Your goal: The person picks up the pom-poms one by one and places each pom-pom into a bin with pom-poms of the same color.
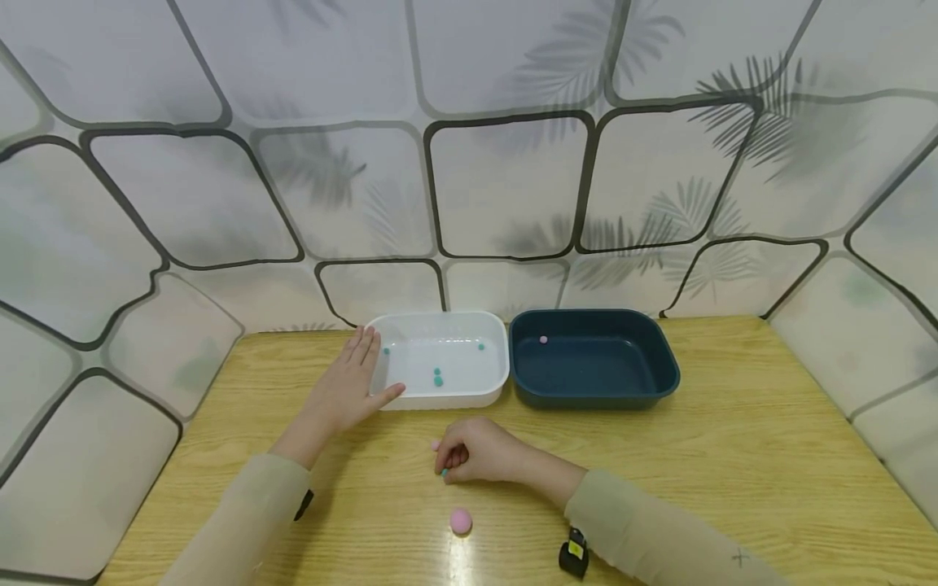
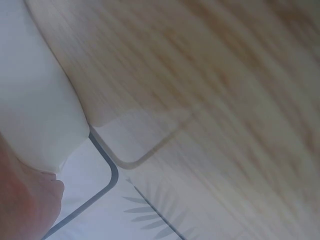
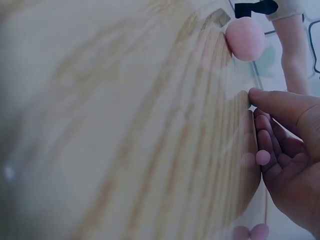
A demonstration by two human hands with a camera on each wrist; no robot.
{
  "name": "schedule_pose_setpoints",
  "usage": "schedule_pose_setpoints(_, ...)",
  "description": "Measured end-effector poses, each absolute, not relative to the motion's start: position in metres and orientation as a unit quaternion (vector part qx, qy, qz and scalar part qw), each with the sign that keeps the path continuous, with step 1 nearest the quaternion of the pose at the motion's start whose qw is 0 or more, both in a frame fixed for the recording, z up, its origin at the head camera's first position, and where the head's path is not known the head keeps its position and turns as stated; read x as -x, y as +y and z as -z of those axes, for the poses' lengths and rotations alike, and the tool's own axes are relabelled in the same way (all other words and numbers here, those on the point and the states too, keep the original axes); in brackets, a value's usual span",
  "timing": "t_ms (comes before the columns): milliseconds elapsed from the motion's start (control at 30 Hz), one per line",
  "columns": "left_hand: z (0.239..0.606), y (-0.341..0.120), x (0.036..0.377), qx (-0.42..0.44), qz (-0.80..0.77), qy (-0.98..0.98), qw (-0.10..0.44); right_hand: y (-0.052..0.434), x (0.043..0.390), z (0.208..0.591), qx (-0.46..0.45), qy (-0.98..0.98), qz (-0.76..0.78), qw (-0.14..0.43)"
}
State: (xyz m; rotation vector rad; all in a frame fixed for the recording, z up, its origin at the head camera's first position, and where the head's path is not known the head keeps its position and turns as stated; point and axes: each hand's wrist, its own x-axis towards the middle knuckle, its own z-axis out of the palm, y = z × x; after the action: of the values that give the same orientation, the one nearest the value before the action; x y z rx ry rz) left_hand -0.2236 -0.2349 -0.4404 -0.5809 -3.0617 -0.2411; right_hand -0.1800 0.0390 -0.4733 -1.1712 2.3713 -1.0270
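My left hand (image 1: 344, 392), fingers straight, rests at the left end of the white bin (image 1: 493, 399), its thumb over the front rim. Inside lie several small teal balls (image 1: 438, 381). Low over the table in front of the bins, my right hand (image 1: 484, 452) pinches a small teal ball (image 1: 444, 472) between thumb and finger, mostly covered by the fingertips. Beside its knuckles lies a small pink ball (image 1: 436, 445). Nearer my body sits a larger pink ball (image 1: 460, 521), which the right wrist view shows beyond the thumb.
A dark blue bin (image 1: 593, 402) stands right against the white one, with a small pink ball (image 1: 543, 339) in it. Both stand at the back of the wooden table (image 1: 733, 439), close to the patterned wall covering (image 1: 513, 187).
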Motion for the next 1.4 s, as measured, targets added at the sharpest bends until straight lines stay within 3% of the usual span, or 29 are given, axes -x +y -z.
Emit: schedule_pose_setpoints(1400,0.443,-0.236,0.224,0.193,0.073,-0.978,0.017,0.038,0.179,0.457,0.343,0.828,0.417,0.149)
